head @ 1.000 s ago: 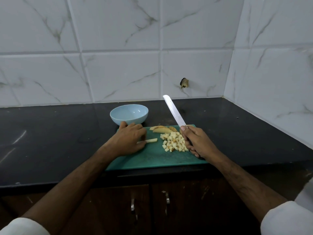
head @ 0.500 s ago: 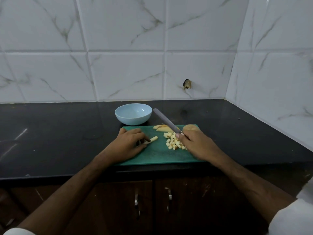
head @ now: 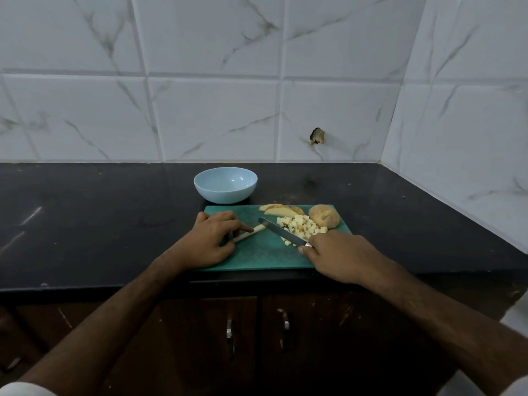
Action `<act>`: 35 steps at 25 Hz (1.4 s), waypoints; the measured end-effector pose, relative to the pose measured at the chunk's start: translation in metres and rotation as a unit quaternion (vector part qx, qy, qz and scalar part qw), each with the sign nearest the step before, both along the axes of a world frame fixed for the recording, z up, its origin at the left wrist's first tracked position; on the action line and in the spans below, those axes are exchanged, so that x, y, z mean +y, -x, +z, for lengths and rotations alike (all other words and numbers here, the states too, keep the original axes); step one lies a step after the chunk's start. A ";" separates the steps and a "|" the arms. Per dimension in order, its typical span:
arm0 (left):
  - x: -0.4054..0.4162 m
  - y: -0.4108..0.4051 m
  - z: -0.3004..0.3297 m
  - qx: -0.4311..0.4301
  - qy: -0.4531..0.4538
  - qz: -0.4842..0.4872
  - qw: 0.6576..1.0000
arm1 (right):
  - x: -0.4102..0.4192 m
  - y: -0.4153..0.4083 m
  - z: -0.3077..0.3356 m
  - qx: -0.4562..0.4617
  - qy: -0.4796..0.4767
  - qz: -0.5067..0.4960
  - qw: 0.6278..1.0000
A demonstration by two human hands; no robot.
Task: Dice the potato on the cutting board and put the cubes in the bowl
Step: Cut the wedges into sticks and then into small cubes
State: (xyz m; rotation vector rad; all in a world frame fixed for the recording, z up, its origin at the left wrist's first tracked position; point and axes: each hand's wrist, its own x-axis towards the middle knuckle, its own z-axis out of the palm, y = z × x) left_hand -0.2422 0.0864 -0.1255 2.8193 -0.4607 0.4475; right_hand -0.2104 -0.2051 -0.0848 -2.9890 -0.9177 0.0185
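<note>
Black countertop [head: 85,224] is lying bare to the left and right of one green cutting board [head: 257,255] sitting at its front edge; one empty blue bowl [head: 225,184] is standing just behind; the left hand [head: 211,241] is pinning one potato stick [head: 248,233]; the right hand [head: 340,255] is gripping one knife [head: 281,232], blade beside the cube pile [head: 300,227]; one potato half [head: 324,220] and some slices [head: 278,210] are lying along the far edge.
</note>
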 end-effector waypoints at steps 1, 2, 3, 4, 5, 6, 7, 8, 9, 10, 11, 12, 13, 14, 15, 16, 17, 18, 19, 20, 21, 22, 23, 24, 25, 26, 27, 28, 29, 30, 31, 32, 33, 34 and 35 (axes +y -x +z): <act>0.000 0.001 0.000 0.000 -0.001 0.000 1.000 | 0.002 0.002 0.000 0.013 -0.001 0.000 1.000; -0.001 0.001 0.001 -0.001 -0.001 0.001 1.000 | 0.004 0.005 -0.002 0.026 -0.002 0.000 1.000; -0.001 0.002 0.002 -0.001 -0.001 0.001 1.000 | 0.006 0.007 -0.003 0.037 -0.001 0.000 0.999; -0.002 0.002 0.002 -0.001 0.001 0.001 1.000 | 0.007 0.009 -0.004 0.039 0.003 0.001 0.999; -0.002 0.002 0.002 -0.001 0.003 0.003 1.000 | 0.008 0.010 -0.003 0.027 0.010 0.001 1.000; -0.003 0.002 0.002 0.000 0.004 0.005 1.000 | 0.008 0.010 0.000 0.003 0.017 0.001 1.000; -0.003 0.003 0.001 0.001 0.005 0.007 1.000 | 0.007 0.011 0.004 -0.024 0.019 0.000 1.000; -0.002 0.003 0.000 0.001 0.007 0.009 1.000 | 0.006 0.010 0.008 -0.038 0.011 -0.002 0.999; -0.002 0.003 0.000 0.001 0.009 0.011 1.000 | 0.006 0.010 0.011 -0.037 -0.001 -0.002 0.999; -0.002 0.003 0.000 0.002 0.012 0.012 1.000 | 0.007 0.010 0.012 -0.025 -0.009 -0.002 1.000; -0.001 0.003 0.000 0.002 0.012 0.013 1.000 | 0.009 0.012 0.010 -0.009 -0.010 -0.001 1.000; -0.001 0.003 0.000 0.002 0.012 0.013 1.000 | 0.012 0.013 0.006 0.004 -0.005 0.001 1.000; -0.002 0.004 0.001 0.001 0.011 0.012 1.000 | 0.014 0.015 0.001 0.012 0.001 0.003 1.000; -0.002 0.003 0.000 0.000 0.012 0.012 1.000 | 0.017 0.015 -0.003 0.014 0.006 0.004 1.000; -0.002 0.004 0.000 -0.002 0.014 0.012 1.000 | 0.018 0.014 -0.004 0.014 0.009 0.004 1.000; -0.001 0.004 0.000 -0.003 0.015 0.011 1.000 | 0.019 0.013 -0.004 0.014 0.009 0.003 1.000; -0.001 0.004 0.000 -0.005 0.016 0.009 1.000 | 0.019 0.012 -0.002 0.012 0.007 0.003 1.000; -0.002 0.004 -0.001 -0.008 0.017 0.008 1.000 | 0.019 0.012 0.000 0.004 0.009 0.004 1.000; -0.002 0.004 -0.001 -0.010 0.018 0.007 1.000 | 0.019 0.014 0.001 -0.009 0.017 0.008 1.000; -0.002 0.004 -0.001 -0.010 0.021 0.007 1.000 | 0.019 0.017 0.002 -0.025 0.028 0.017 0.999; -0.002 0.004 -0.001 -0.011 0.025 0.008 1.000 | 0.019 0.020 0.000 -0.045 0.040 0.029 0.998; -0.001 0.004 -0.001 -0.013 0.028 0.009 0.999 | 0.019 0.023 -0.001 -0.064 0.048 0.038 0.996; -0.001 0.005 -0.002 -0.016 0.030 0.012 0.999 | 0.019 0.025 -0.002 -0.078 0.048 0.040 0.995; 0.000 0.005 -0.003 -0.020 0.033 0.015 0.999 | 0.019 0.024 -0.001 -0.082 0.038 0.034 0.995; 0.000 0.006 -0.004 -0.027 0.036 0.019 0.999 | 0.018 0.022 0.000 -0.074 0.016 0.022 0.997; 0.000 0.006 -0.004 -0.035 0.040 0.025 0.998 | 0.018 0.019 0.002 -0.056 -0.011 0.009 0.998; 0.001 0.007 -0.005 -0.043 0.044 0.032 0.998 | 0.018 0.017 0.003 -0.036 -0.033 0.000 0.999; 0.001 0.007 -0.005 -0.051 0.048 0.040 0.997 | 0.019 0.016 0.003 -0.019 -0.042 -0.001 0.999; 0.002 0.006 -0.006 -0.057 0.052 0.046 0.996 | 0.020 0.017 0.002 -0.005 -0.037 0.003 0.999; 0.002 0.006 -0.007 -0.062 0.056 0.052 0.995 | 0.021 0.019 0.000 0.009 -0.027 0.007 1.000; 0.002 0.006 -0.008 -0.066 0.057 0.059 0.994 | 0.023 0.021 -0.001 0.023 -0.018 0.010 1.000; 0.003 0.005 -0.009 -0.071 0.054 0.066 0.994 | 0.023 0.023 -0.002 0.035 -0.012 0.009 0.999; 0.003 0.006 -0.008 -0.075 0.048 0.074 0.993 | 0.024 0.022 -0.003 0.042 -0.009 0.008 0.999; 0.004 0.006 -0.008 -0.075 0.041 0.080 0.993 | 0.025 0.022 -0.003 0.040 -0.004 0.006 0.999; 0.004 0.006 -0.009 -0.076 0.035 0.085 0.993 | 0.024 0.021 -0.002 0.026 0.002 0.007 1.000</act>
